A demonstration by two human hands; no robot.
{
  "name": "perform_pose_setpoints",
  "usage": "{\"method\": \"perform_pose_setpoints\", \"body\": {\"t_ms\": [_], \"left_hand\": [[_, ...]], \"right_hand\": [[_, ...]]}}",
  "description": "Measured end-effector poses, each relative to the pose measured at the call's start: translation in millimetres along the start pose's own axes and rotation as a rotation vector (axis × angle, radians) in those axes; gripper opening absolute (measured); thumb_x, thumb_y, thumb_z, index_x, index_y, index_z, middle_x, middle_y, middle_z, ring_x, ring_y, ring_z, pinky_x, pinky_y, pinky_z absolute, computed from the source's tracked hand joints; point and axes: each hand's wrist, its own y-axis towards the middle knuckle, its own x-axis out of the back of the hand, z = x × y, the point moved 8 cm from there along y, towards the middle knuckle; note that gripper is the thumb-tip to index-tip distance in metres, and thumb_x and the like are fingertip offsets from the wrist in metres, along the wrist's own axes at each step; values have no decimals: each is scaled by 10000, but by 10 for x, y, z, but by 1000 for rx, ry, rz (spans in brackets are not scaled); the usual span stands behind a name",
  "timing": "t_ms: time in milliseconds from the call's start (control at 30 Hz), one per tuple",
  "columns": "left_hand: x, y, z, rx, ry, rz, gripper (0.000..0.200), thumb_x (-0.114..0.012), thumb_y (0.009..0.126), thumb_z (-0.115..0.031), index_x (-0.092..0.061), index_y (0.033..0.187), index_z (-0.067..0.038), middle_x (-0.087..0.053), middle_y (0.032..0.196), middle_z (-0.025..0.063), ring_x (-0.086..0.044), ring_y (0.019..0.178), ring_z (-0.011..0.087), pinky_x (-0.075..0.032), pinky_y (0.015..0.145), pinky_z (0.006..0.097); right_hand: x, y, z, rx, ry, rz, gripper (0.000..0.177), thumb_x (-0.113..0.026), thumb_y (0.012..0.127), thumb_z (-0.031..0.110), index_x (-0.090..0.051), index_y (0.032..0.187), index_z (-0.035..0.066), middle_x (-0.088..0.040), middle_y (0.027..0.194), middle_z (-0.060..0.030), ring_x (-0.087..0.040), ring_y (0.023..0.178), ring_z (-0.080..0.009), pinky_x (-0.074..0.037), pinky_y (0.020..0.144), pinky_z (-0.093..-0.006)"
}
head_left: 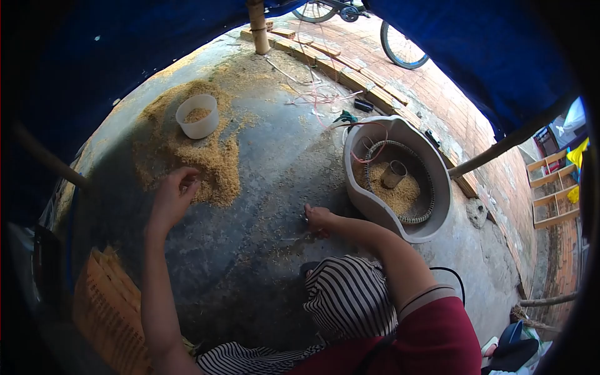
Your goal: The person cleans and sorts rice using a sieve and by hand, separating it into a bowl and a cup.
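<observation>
My left hand (174, 195) reaches out to the near edge of a heap of yellow-brown grain (206, 159) spread on the grey concrete floor, its fingers curled at the grain. My right hand (319, 219) rests on the floor beside a grey oval basin (437, 206); whether its closed fingers pinch anything is unclear. The basin holds more grain, a round woven sieve (420, 215) and a small metal can (394, 174). A white plastic tub (199, 116) with some grain inside stands on the far part of the heap.
Red and white wires (325, 97) lie on the floor beyond the basin. A brick edge (350, 72), a wooden post (257, 25) and bicycle wheels (400, 50) are at the back. A woven mat (109, 300) lies at lower left. Blue tarpaulin (487, 50) hangs overhead.
</observation>
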Motion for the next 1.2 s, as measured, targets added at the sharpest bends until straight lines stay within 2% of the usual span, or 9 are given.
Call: {"method": "perform_pose_setpoints", "body": {"t_ms": [100,200,333,367,600,700,867,1000,1200], "left_hand": [[-117,-7,114,36,-117,71,259,-586,822,-141,-577,1041,-2,-628,940,114,-613,864,202,-495,742,331],[-135,-19,246,61,-192,99,402,-625,810,-217,-518,1139,-13,-610,1017,126,-594,925,206,-476,795,325],[73,-172,307,263,-459,216,809,-647,761,-314,-198,1346,21,-497,1158,232,-519,1061,290,-431,859,354],[376,-207,214,29,-327,-85,753,-597,792,-268,-183,1350,23,-517,1099,213,-546,982,276,-447,807,348],[1717,-1131,952,234,-483,-634,469,-427,825,-76,-352,1287,-44,-535,1100,145,-556,902,188,-453,734,310],[2308,-2166,1165,498,-87,-887,406,-442,825,-100,-400,1225,-41,-549,1082,201,-551,987,302,-431,835,370],[2461,-3718,2375,890,116,-1082,394,-412,893,-261,-404,1226,-51,-566,1035,212,-565,957,327,-434,833,414],[2203,-4622,3135,1324,290,-913,380,-396,902,-276,-405,1253,-129,-475,1154,188,-450,1107,331,-371,898,467],[2015,-4932,3232,1419,517,-919,406,-422,899,-280,-378,1287,-169,-404,1203,186,-417,1107,337,-355,908,480]], "right_hand": [[562,-80,565,-15,456,-6,537,-619,784,198,-329,1186,-7,-624,849,-170,-646,716,-259,-539,594,-349],[1286,-32,1566,333,937,221,569,-612,820,228,-301,1236,-3,-595,947,-157,-637,741,-219,-546,649,-310],[2469,-672,2970,693,943,38,518,-557,855,268,-336,1249,14,-583,964,-114,-605,832,-182,-511,705,-289],[2650,-859,3258,746,912,-38,514,-556,855,282,-350,1245,17,-580,962,-108,-596,844,-170,-498,703,-280],[2850,-1634,5014,1137,854,-224,564,-631,814,278,-383,1231,-10,-584,977,-174,-606,821,-194,-516,641,-287],[2900,-2147,5397,1341,719,-477,542,-600,832,289,-385,1251,20,-556,1051,-201,-605,849,-202,-503,706,-302],[2609,-2108,5656,1278,743,-213,475,-543,867,295,-411,1257,58,-521,1118,-170,-590,907,-202,-491,795,-322],[2478,-1982,5851,1233,744,-188,453,-530,870,269,-417,1253,55,-519,1130,-178,-589,939,-214,-496,811,-331],[2407,-1914,5859,1240,679,-197,435,-526,871,229,-421,1240,24,-524,1119,-197,-595,910,-209,-510,739,-312]]}}
